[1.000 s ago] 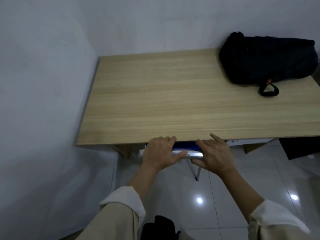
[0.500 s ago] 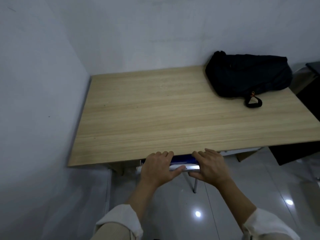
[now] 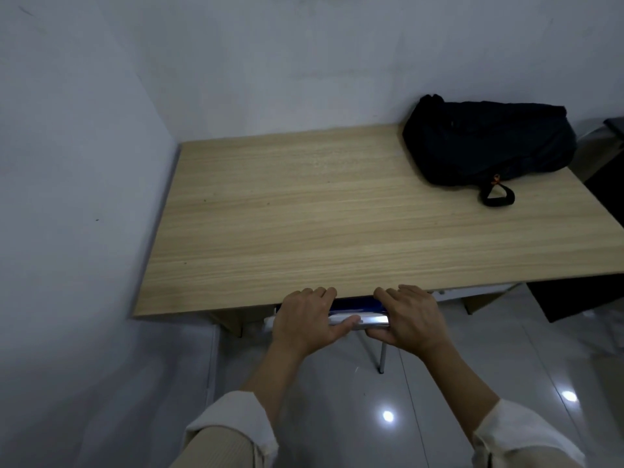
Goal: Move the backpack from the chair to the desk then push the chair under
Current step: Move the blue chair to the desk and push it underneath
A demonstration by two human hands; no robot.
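A black backpack (image 3: 486,143) lies on the far right corner of the light wooden desk (image 3: 320,224), its strap loop hanging toward me. The chair (image 3: 358,315) is almost fully hidden under the desk's front edge; only its blue back and silver top rail show, plus one thin metal leg (image 3: 382,356). My left hand (image 3: 305,319) and my right hand (image 3: 413,315) both grip the chair's top rail, fingers curled over it, knuckles touching the desk edge.
White walls close in the desk at the left and behind. A dark cabinet (image 3: 580,298) stands at the right of the desk. Glossy tiled floor (image 3: 337,417) lies below me, with light reflections.
My view has tilted up and the hands have moved slightly forward with the chair rail, closer under the desk edge. The backpack has not moved on the desk.
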